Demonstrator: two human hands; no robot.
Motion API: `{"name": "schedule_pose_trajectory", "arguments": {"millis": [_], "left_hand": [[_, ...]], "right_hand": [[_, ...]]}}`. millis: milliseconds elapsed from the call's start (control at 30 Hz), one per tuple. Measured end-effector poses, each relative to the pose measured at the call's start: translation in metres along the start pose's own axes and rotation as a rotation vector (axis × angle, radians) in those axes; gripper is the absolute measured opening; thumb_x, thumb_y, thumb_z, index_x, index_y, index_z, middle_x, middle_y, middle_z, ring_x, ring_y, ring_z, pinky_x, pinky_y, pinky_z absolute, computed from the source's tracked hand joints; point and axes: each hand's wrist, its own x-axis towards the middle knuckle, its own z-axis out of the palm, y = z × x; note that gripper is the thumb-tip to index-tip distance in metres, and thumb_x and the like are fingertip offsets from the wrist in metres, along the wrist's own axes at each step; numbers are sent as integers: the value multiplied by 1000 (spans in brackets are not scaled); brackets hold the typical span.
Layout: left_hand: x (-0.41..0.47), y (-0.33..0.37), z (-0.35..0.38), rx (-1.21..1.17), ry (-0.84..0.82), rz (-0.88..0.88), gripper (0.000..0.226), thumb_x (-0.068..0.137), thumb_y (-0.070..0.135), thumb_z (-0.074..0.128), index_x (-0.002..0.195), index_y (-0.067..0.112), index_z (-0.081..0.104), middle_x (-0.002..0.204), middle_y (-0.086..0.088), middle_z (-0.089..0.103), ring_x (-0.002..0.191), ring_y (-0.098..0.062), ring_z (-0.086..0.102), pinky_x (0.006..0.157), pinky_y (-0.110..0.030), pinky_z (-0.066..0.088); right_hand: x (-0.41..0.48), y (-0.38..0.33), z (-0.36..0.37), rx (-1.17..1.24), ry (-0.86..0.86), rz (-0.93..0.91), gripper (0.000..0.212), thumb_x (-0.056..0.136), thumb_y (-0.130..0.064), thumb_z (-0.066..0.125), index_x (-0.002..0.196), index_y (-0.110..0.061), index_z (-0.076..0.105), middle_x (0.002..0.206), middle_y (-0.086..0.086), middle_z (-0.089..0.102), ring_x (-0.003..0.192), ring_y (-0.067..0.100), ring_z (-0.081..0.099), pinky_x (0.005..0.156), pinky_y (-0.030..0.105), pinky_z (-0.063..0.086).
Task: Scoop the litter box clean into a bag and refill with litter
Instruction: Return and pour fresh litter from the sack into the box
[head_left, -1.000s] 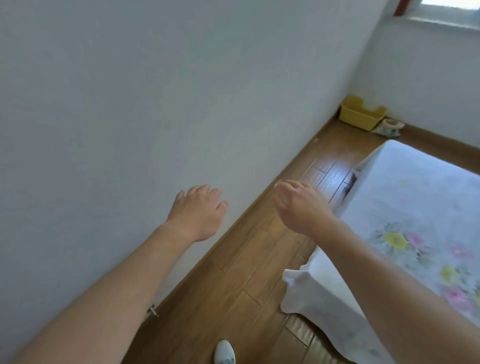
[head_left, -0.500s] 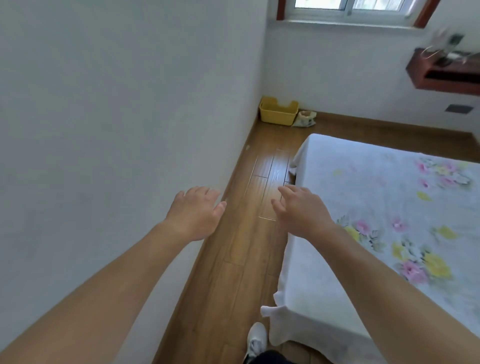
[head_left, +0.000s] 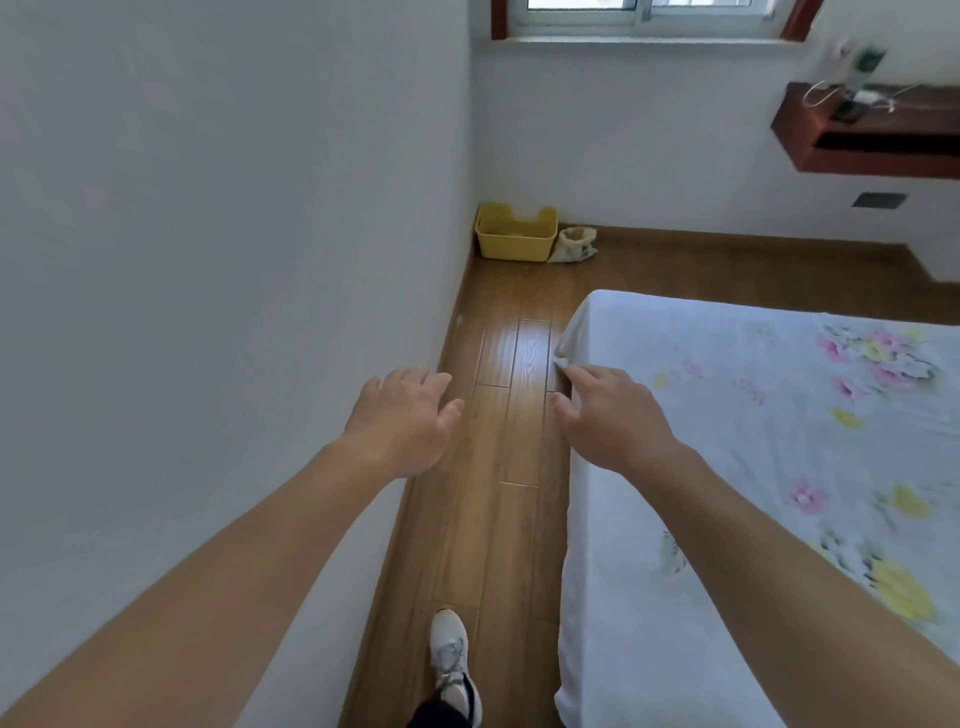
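Ahead | litter box (head_left: 516, 245) holds litter | open bag (head_left: 573, 246) beside | left hand (head_left: 402, 423), right hand (head_left: 605, 420) relaxed, empty

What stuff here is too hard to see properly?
Head view:
- Yellow litter box: far away, and its front wall hides most of the inside.
- Bag beside it: too small to read or see what it holds.
- Wall shelf: its items are tiny, and the right edge cuts it off.
- Specks near the box: too small to identify.
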Motion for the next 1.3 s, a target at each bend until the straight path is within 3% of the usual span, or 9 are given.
{"name": "schedule_pose_trajectory", "arguments": {"millis": [133,300,433,733,833,967,1133,1300], "left_hand": [[82,-13,-7,-5,-15,55,48,103,46,26,140,21,44,144,-3,47,136,-23,39,113,-45,29],[182,-15,-20,16,-41,153,46,103,44,27,138,21,45,139,-3,49,132,-23,41,110,-43,31],[257,-9,-31,22,-53,208,45,103,42,28,138,21,46,141,-3,48,132,-23,41,110,-42,30],[463,7,-47,50,-72,185,46,103,44,26,136,20,47,141,-4,48,134,-24,38,111,-43,29],[525,12,-61,24,-47,153,46,103,44,26,137,21,47,140,-4,48,134,-23,39,111,-43,29],[604,8,-77,13,-35,133,47,102,44,28,139,21,46,142,-3,48,135,-23,38,113,-45,29],[719,-9,-89,15,-48,120,50,103,45,26,146,22,39,148,-2,43,140,-23,33,115,-46,26],[840,-14,-94,20,-50,156,52,103,48,26,148,24,36,154,-2,37,145,-23,27,118,-49,23]], "right_hand": [[65,8,-2,-12,18,78,31,98,-39,35,103,-16,56,108,0,60,106,24,54,85,37,45],[133,22,-12,-9,41,141,42,100,-38,34,126,-13,55,129,4,59,120,25,51,97,38,42],[193,50,-17,5,28,191,43,101,-39,35,130,-14,54,133,3,57,124,24,48,100,39,40],[390,136,-35,-26,75,165,33,97,-39,34,97,-15,56,96,0,58,97,23,54,82,37,46],[456,164,-51,-64,82,121,40,97,-40,34,110,-13,60,105,1,62,100,24,56,85,38,48],[541,183,-70,-88,56,104,40,96,-41,31,108,-15,59,103,1,63,96,21,55,84,38,49],[650,209,-79,-80,18,104,44,99,-42,32,120,-13,57,122,5,61,115,24,53,99,40,44],[752,241,-85,-60,31,173,43,100,-41,33,123,-14,57,126,6,60,119,23,52,101,39,41]]}}
